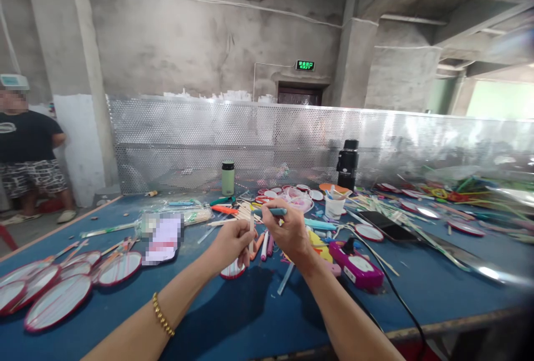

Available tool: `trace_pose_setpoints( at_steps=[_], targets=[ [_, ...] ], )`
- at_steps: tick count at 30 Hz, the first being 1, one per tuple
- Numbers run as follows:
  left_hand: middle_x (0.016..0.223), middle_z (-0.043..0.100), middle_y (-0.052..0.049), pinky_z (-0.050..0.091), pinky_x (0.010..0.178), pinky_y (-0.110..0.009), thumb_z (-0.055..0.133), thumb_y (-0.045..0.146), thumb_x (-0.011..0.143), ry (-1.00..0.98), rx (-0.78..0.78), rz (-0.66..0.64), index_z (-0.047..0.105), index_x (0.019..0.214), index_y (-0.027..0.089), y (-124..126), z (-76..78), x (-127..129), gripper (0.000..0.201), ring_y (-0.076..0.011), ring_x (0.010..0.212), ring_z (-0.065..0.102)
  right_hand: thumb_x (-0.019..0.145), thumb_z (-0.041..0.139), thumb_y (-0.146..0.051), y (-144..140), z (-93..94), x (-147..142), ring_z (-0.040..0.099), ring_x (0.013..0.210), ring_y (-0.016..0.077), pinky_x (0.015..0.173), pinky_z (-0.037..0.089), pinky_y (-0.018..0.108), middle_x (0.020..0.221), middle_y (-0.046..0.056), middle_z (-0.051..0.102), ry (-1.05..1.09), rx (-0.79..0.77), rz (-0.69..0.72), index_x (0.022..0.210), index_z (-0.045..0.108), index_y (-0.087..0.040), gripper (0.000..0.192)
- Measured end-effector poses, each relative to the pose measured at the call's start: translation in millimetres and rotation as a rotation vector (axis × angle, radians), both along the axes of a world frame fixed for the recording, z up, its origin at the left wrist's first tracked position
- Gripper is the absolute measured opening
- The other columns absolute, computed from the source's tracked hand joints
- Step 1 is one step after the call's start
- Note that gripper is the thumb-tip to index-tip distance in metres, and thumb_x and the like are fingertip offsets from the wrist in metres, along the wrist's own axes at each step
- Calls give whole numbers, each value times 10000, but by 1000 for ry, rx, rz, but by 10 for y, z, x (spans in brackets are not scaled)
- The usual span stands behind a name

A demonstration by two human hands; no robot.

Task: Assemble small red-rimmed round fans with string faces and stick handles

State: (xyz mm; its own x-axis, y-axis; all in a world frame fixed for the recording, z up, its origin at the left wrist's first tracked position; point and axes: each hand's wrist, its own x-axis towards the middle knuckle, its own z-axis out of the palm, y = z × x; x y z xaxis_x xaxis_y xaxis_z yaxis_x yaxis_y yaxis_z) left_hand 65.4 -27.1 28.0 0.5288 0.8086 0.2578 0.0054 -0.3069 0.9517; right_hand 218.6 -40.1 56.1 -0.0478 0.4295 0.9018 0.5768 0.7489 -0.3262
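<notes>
My left hand [236, 241], with a gold bead bracelet at the wrist, is closed on a thin pale stick [252, 230] standing upright between thumb and fingers. Just below it shows a round white disc with a red rim [232, 271]; whether it is joined to the stick I cannot tell. My right hand [287, 227] grips a teal pen-like tool [275, 212], held nearly level, its tip at the stick's upper end. Behind and under the hands lie pink and white marker-like tubes [267, 247] and several loose sticks [244, 211].
More red-rimmed discs [58, 302] overlap at the left beside a phone [164, 238]. To the right are a purple power strip [356, 263] with a black cable, a white cup [334, 205], a dark phone [387, 226] and a black flask [347, 165]. A person [31, 138] stands far left.
</notes>
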Motion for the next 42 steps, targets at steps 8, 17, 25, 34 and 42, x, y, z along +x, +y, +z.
trace_pose_setpoints(
  at_steps=[8, 17, 25, 34, 42],
  targets=[
    [499, 585, 14, 342, 299, -170, 563, 455, 781, 8, -3, 13, 457, 714, 180, 0, -3, 0, 302, -108, 344, 547, 842, 515, -226, 3, -3, 7, 506, 557, 104, 534, 402, 219, 637, 14, 587, 17, -6, 13, 701, 596, -165, 174],
    [521, 593, 18, 347, 304, -167, 559, 462, 789, -1, 3, 0, 442, 727, 178, -8, -3, -3, 313, -100, 342, 544, 840, 511, -205, 16, -13, 16, 481, 543, 96, 533, 382, 219, 639, 1, 579, -31, -8, 30, 712, 594, -170, 156],
    [534, 605, 7, 346, 306, -166, 543, 428, 801, 9, 2, 7, 456, 733, 174, 10, -20, -5, 277, -104, 353, 555, 851, 527, -216, 28, -14, 28, 477, 530, 95, 539, 386, 226, 623, 0, 577, 1, 37, -6, 700, 585, -171, 167],
    [489, 581, 18, 347, 298, -164, 553, 420, 794, 1, 1, 10, 462, 730, 173, 17, -17, -3, 271, -104, 336, 541, 850, 526, -222, 43, -30, 34, 493, 543, 98, 550, 396, 227, 636, 5, 586, -15, 21, -6, 718, 595, -167, 159],
    [512, 595, 7, 348, 296, -164, 552, 423, 800, -3, 3, -3, 466, 738, 172, 32, -21, -13, 273, -113, 347, 557, 839, 531, -213, 47, -27, 24, 476, 524, 95, 534, 388, 223, 610, -7, 556, -2, 36, -9, 687, 582, -170, 166]
  ],
)
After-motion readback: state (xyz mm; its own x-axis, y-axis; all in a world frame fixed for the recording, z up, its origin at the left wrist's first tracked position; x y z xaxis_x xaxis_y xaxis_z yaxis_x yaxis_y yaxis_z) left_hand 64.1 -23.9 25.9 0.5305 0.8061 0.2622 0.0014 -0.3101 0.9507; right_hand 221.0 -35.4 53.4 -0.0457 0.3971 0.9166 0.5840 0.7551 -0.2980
